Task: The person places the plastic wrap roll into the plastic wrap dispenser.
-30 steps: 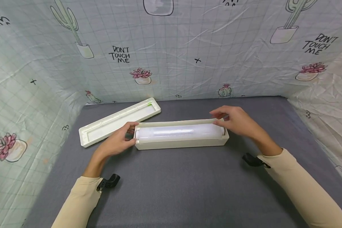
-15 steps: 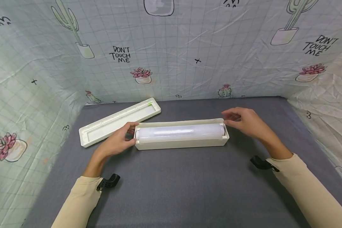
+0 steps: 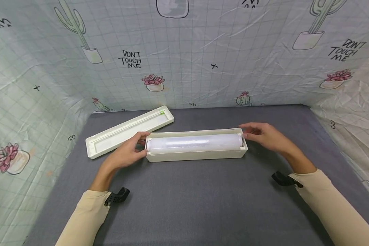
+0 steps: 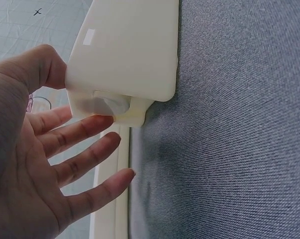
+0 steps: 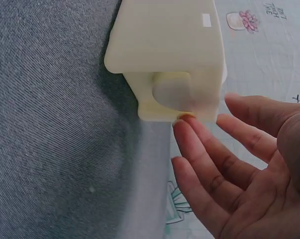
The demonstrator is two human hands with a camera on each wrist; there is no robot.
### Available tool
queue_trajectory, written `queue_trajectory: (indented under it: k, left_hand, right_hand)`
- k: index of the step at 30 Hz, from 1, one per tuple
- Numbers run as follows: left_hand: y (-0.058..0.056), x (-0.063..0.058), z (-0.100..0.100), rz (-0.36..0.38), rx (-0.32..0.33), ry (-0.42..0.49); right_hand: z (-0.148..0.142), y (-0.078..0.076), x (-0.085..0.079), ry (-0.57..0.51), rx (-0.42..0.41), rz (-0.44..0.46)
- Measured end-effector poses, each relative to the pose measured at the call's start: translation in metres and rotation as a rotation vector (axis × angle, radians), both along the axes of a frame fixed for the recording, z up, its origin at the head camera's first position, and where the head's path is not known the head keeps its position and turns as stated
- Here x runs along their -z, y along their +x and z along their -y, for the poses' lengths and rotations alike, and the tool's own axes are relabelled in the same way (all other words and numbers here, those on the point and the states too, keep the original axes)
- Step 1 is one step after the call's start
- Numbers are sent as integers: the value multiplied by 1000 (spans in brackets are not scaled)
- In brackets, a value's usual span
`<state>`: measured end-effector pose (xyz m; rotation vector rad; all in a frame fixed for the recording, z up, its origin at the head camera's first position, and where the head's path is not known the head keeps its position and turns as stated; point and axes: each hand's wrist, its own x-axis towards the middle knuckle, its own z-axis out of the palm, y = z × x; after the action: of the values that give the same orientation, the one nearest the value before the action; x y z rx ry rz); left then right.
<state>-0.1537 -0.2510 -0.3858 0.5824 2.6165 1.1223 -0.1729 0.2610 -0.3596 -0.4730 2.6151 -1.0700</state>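
Observation:
A long cream dispenser box [image 3: 196, 156] lies lidless across the table, a roll of plastic wrap [image 3: 193, 142] inside it. My left hand [image 3: 127, 150] holds the box's left end, thumb at the near corner and index finger at the far one; in the left wrist view the other fingers are spread loosely. By the right end is my right hand [image 3: 265, 136], fingers relaxed and slightly bent. In the right wrist view its fingertips [image 5: 182, 127] are at the box's end wall, close to a rounded notch. To the left and behind, the long cream lid [image 3: 127, 131] lies with its hollow side up.
A dark grey cloth [image 3: 196, 205] covers the table. Patterned fabric walls [image 3: 184, 44] with cactus drawings close it off at the back and both sides. Black wrist cameras [image 3: 118, 195] are strapped over the cream sleeves.
My right hand has come off the roll's right end, moving right, then slightly down toward the box's right end. The left hand, box and lid have kept their places.

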Motion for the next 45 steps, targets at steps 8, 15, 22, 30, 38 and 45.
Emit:
queue_trajectory:
  k: [8, 15, 22, 30, 38, 45]
  left_hand:
    - [0, 2, 1, -2, -2, 1]
    - [0, -3, 0, -3, 16, -19]
    - [-3, -8, 2, 2, 26, -43]
    - [-20, -15, 9, -63, -42, -3]
    - [-44, -21, 24, -74, -88, -89]
    - [-61, -24, 39, -56, -165, -130]
  right_hand:
    - [-1, -1, 7, -95, -22, 70]
    - [-4, -3, 12, -118, -54, 82]
    - [-5, -2, 13, -126, -54, 91]
    - [-3, -4, 13, -117, -56, 95]
    - [-3, -4, 13, -117, -48, 109]
    - [-4, -4, 12, -123, -49, 119]
